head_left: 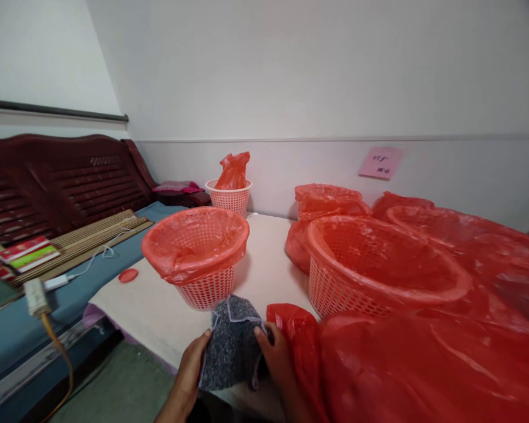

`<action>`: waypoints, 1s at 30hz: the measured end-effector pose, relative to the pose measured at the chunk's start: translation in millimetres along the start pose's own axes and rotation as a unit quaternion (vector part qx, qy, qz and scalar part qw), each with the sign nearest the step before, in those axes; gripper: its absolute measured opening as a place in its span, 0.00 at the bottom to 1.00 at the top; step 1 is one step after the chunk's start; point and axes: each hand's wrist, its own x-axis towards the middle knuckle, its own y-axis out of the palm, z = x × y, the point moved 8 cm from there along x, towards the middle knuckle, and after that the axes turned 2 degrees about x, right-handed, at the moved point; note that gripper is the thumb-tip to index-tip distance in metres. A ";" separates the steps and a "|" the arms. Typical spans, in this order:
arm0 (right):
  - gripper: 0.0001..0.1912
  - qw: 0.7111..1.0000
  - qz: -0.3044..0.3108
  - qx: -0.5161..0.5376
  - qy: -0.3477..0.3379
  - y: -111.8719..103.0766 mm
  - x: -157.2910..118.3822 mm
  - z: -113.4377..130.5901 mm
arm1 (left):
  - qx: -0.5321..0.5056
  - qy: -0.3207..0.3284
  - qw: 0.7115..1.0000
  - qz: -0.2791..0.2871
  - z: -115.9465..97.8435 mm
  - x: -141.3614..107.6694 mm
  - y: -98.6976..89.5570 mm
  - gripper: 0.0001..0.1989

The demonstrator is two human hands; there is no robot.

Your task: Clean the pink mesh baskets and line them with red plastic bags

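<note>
A dark grey speckled cloth piece (232, 346) with lilac stitched edging is held up between my two hands at the table's near edge. My left hand (188, 367) pinches its left side, thumb toward me. On its upper right edge my right hand (273, 348) grips, fingers partly hidden behind the fabric. Just beyond the cloth stands a pink basket (206, 288) lined with a red plastic bag (171, 267). A larger lined basket (347, 291) is to the right, with loose red plastic (293, 323) spread beside my right hand.
Another pink basket (229, 200) with a bunched red bag stands by the wall. Red bags (423, 364) cover the table's right side. A small red lid (128, 275) lies at the left. A power strip (37, 298) with a cord rests on the blue bench (9, 335).
</note>
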 end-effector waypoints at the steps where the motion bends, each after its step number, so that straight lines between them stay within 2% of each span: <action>1: 0.17 1.000 0.012 -0.007 0.008 3.4 2.5 -2.1 | 0.013 0.004 1.000 0.001 -1.2 0.7 -1.9 0.20; 5: 0.19 0.997 0.051 -0.047 0.043 15.9 15.4 -10.0 | 0.053 0.017 0.998 -0.010 4.3 10.6 -9.6 0.26; 8: 0.25 0.993 0.066 -0.081 0.054 23.8 20.2 -11.2 | 0.066 0.036 0.997 -0.027 12.9 21.9 -16.4 0.28; 11: 0.36 0.987 0.087 -0.135 0.020 34.2 16.5 -3.6 | 0.074 0.068 0.994 -0.044 15.7 30.4 -22.2 0.27; 13: 0.40 0.974 0.101 -0.201 -0.005 40.4 12.4 1.2 | 0.079 0.091 0.991 -0.052 12.8 33.3 -23.9 0.25; 15: 0.34 0.964 0.107 -0.242 -0.018 42.8 11.9 4.1 | 0.083 0.111 0.989 -0.055 7.7 34.7 -22.9 0.24; 18: 0.17 0.969 0.089 -0.231 -0.019 39.3 22.0 9.8 | 0.073 0.121 0.989 -0.049 1.1 35.6 -17.5 0.22; 20: 0.11 0.974 0.070 -0.213 -0.015 38.6 32.1 17.0 | 0.058 0.117 0.991 -0.038 -1.8 35.6 -12.6 0.24; 23: 0.11 0.985 0.068 -0.156 -0.015 52.7 41.2 31.4 | 0.039 0.109 0.993 -0.021 -6.1 34.7 -7.7 0.28; 27: 0.22 0.992 0.096 -0.080 0.012 82.3 35.2 34.6 | 0.038 0.103 0.994 -0.008 -13.4 33.9 -11.2 0.25; 30: 0.18 0.995 0.057 -0.081 0.025 74.5 28.6 22.7 | 0.039 0.102 0.994 -0.003 -18.4 32.2 -16.7 0.24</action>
